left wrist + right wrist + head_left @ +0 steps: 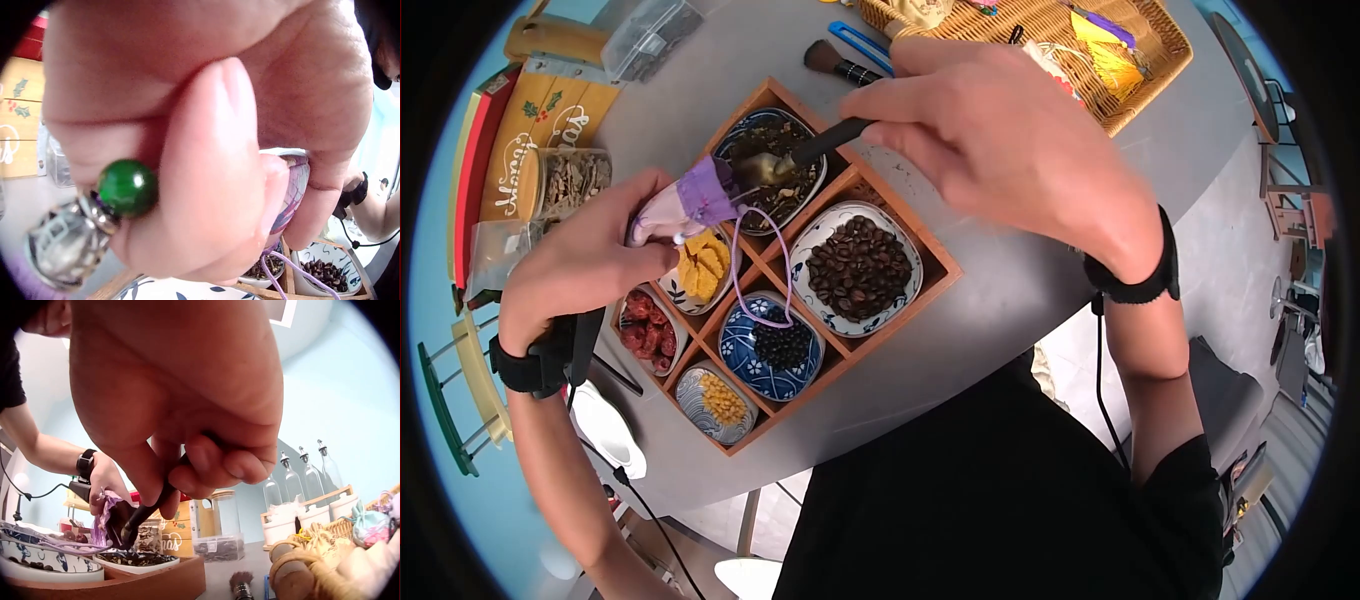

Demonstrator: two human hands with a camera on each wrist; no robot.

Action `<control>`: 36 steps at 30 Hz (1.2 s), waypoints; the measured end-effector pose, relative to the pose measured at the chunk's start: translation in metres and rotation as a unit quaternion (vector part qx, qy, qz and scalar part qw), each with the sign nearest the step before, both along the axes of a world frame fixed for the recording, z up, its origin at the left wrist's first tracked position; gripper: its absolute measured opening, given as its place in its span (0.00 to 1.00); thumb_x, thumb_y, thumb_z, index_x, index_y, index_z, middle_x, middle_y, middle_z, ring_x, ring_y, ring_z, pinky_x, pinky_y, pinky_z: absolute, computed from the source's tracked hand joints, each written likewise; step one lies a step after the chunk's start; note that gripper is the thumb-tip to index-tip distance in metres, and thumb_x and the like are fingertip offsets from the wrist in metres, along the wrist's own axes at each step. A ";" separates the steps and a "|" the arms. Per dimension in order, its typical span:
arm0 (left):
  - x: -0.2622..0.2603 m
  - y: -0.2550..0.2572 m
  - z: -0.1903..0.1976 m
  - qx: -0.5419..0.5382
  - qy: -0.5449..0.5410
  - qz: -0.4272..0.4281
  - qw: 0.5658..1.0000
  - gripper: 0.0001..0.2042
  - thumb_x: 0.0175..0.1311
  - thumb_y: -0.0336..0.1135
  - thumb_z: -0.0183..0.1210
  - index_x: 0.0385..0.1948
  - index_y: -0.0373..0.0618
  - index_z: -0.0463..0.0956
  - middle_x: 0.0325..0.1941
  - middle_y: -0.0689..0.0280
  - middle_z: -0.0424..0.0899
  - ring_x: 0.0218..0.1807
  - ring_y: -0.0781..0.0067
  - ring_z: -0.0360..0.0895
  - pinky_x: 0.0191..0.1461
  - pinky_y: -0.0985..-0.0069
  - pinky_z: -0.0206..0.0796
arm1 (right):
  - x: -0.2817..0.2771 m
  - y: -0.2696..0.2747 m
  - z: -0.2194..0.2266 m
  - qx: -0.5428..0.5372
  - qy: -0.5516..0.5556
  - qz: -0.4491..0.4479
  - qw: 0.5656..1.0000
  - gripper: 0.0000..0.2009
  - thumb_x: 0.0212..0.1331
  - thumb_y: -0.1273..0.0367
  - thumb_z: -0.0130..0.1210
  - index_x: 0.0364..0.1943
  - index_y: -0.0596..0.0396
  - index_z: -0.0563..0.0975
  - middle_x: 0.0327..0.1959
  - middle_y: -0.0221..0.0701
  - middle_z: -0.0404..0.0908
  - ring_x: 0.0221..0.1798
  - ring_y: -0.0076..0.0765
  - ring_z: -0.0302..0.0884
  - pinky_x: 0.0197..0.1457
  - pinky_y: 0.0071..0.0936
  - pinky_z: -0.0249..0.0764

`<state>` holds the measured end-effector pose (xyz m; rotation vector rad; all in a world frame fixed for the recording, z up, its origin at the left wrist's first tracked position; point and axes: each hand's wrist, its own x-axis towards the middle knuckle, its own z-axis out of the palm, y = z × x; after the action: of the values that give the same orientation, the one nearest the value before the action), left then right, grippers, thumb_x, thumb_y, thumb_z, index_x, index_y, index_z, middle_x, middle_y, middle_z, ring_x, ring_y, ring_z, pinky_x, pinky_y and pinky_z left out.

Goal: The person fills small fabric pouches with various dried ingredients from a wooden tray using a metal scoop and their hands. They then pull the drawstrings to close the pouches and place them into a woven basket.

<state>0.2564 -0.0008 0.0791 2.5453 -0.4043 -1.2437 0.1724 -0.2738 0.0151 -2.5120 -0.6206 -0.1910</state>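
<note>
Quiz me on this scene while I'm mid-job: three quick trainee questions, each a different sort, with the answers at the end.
1. Multiple choice: what does the person's right hand hold?
A) the brush with dark bristles
B) a tool with a black handle
C) a glass bottle

2. True or false: the left hand holds the purple pouch.

3. Fill in the number: the divided wooden tray holds ____ patterned dishes.

Key: 1 B; 2 true; 3 six
</note>
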 end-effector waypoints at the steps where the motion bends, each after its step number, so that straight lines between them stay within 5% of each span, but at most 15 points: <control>1: 0.001 0.004 -0.001 -0.022 -0.014 -0.014 1.000 0.18 0.52 0.28 0.58 0.47 0.40 0.73 0.33 0.66 0.77 0.36 0.76 0.72 0.42 0.77 0.66 | -0.001 -0.004 0.003 -0.006 -0.016 -0.009 1.000 0.09 0.49 0.73 0.59 0.35 0.56 0.84 0.33 0.39 0.82 0.40 0.49 0.81 0.42 0.41 0.77; 21: 0.004 -0.008 0.004 -0.031 0.026 0.021 0.999 0.19 0.53 0.26 0.57 0.50 0.37 0.73 0.36 0.67 0.77 0.38 0.79 0.71 0.42 0.79 0.64 | -0.008 0.010 -0.011 0.027 -0.084 -0.008 0.996 0.13 0.46 0.73 0.63 0.39 0.53 0.84 0.34 0.37 0.78 0.41 0.47 0.80 0.44 0.40 0.76; 26: 0.002 -0.008 0.005 -0.021 0.036 0.042 0.998 0.23 0.50 0.24 0.56 0.52 0.38 0.71 0.40 0.71 0.75 0.40 0.83 0.69 0.44 0.83 0.64 | -0.012 -0.001 -0.012 0.073 -0.038 -0.046 0.996 0.08 0.55 0.70 0.59 0.38 0.56 0.83 0.30 0.40 0.79 0.37 0.51 0.79 0.40 0.43 0.74; 28: 0.000 -0.010 0.004 -0.007 0.007 0.045 0.999 0.24 0.50 0.24 0.61 0.53 0.39 0.70 0.40 0.69 0.77 0.41 0.81 0.71 0.45 0.81 0.66 | -0.009 0.006 -0.015 0.125 -0.057 -0.035 0.990 0.08 0.58 0.69 0.57 0.37 0.57 0.83 0.28 0.43 0.79 0.35 0.53 0.78 0.39 0.44 0.73; 30: -0.003 -0.013 0.007 0.001 -0.015 0.010 1.000 0.25 0.49 0.24 0.63 0.53 0.40 0.70 0.41 0.67 0.78 0.41 0.78 0.73 0.46 0.80 0.67 | -0.003 0.018 -0.015 0.204 0.110 0.009 0.973 0.11 0.64 0.67 0.53 0.36 0.61 0.81 0.25 0.48 0.78 0.32 0.56 0.77 0.37 0.45 0.72; 33: -0.014 -0.015 0.006 0.016 -0.043 -0.029 0.999 0.26 0.48 0.24 0.66 0.53 0.41 0.70 0.39 0.62 0.80 0.40 0.72 0.76 0.47 0.74 0.69 | 0.005 0.030 -0.020 0.270 0.187 0.037 0.944 0.13 0.65 0.66 0.50 0.34 0.64 0.80 0.23 0.50 0.77 0.30 0.57 0.77 0.37 0.44 0.72; 35: -0.019 -0.014 0.003 -0.010 -0.093 -0.051 0.994 0.24 0.50 0.26 0.66 0.52 0.37 0.71 0.41 0.52 0.82 0.45 0.54 0.80 0.51 0.66 0.69 | 0.006 0.032 -0.012 0.279 0.235 0.037 0.930 0.13 0.64 0.67 0.49 0.34 0.65 0.80 0.24 0.48 0.78 0.31 0.56 0.77 0.37 0.43 0.72; 36: -0.021 -0.014 0.001 -0.011 -0.092 -0.052 0.994 0.24 0.50 0.26 0.66 0.52 0.37 0.71 0.41 0.52 0.82 0.45 0.54 0.80 0.51 0.66 0.69 | 0.007 0.031 -0.009 0.252 0.246 0.053 0.934 0.13 0.66 0.66 0.51 0.40 0.63 0.81 0.26 0.43 0.80 0.30 0.43 0.76 0.36 0.35 0.72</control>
<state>0.2354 -0.0147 0.0798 2.6595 -0.5952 -1.0348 0.1795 -0.2429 0.0058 -1.9149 -0.4259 0.2831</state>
